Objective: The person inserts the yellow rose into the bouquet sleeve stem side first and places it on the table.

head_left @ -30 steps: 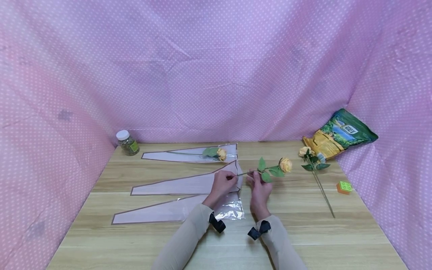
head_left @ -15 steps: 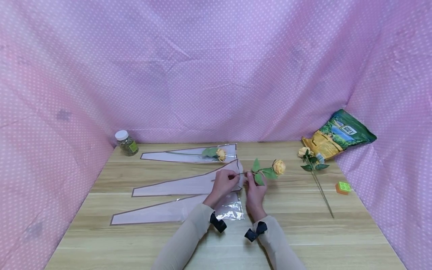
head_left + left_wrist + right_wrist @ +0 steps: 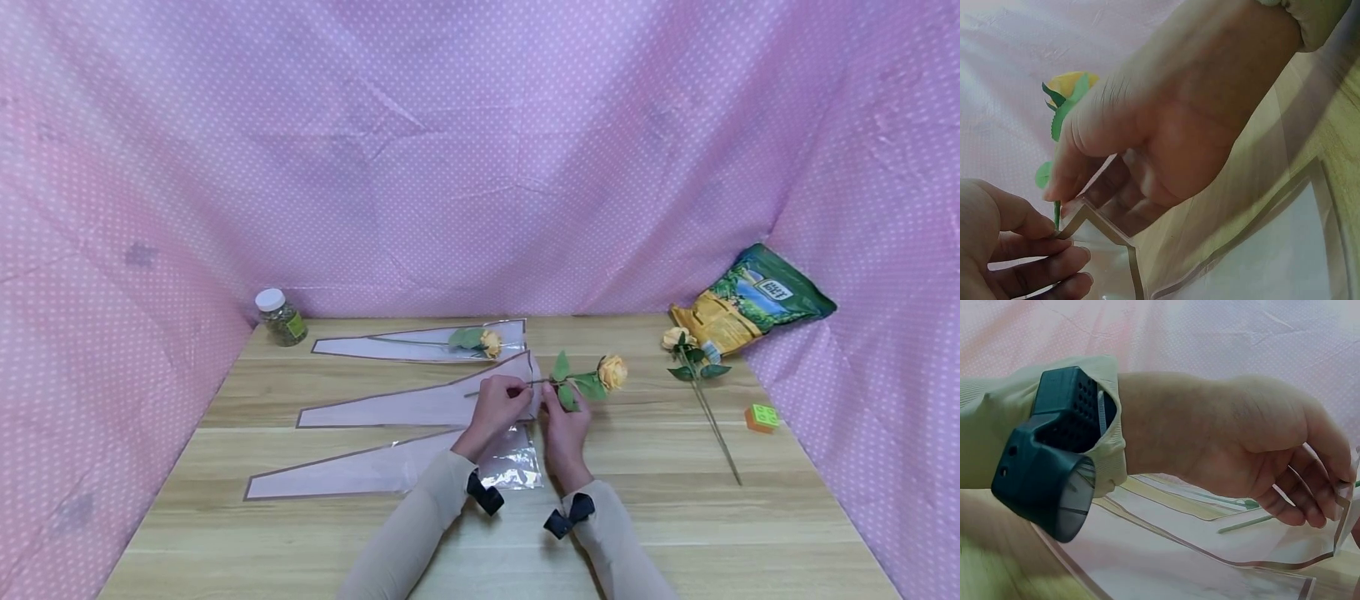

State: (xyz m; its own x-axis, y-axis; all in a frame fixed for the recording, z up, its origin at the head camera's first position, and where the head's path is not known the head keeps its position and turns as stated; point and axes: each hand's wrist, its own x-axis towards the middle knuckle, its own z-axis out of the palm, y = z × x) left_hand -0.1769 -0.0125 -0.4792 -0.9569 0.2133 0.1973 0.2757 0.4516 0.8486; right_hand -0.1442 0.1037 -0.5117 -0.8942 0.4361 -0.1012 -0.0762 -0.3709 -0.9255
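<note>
My left hand [image 3: 498, 408] pinches the open mouth of the middle flower sleeve [image 3: 390, 405], a tapered clear and white wrapper with a brown border. Just right of it, my right hand [image 3: 567, 433] holds a yellow artificial rose [image 3: 612, 372] by the stem, below the bloom. The stem runs leftward into the sleeve, and its lower end shows left of my left hand. In the left wrist view the fingers of my left hand [image 3: 1004, 234] and right hand [image 3: 1172, 125] nearly meet at the stem. The right wrist view shows the stem [image 3: 1244, 524] lying through the film.
Behind lies another sleeve [image 3: 345, 345] with a yellow rose [image 3: 491, 342] in it; a third sleeve [image 3: 322, 481] lies in front. On the right are a loose rose [image 3: 708, 404], a green and gold bag [image 3: 761, 292] and a toy block [image 3: 762, 417]. A lidded jar [image 3: 282, 321] stands back left.
My right hand has moved left with the rose, bringing the bloom closer to the sleeve. The stem's end now shows left of my left hand, which stays at the sleeve's mouth.
</note>
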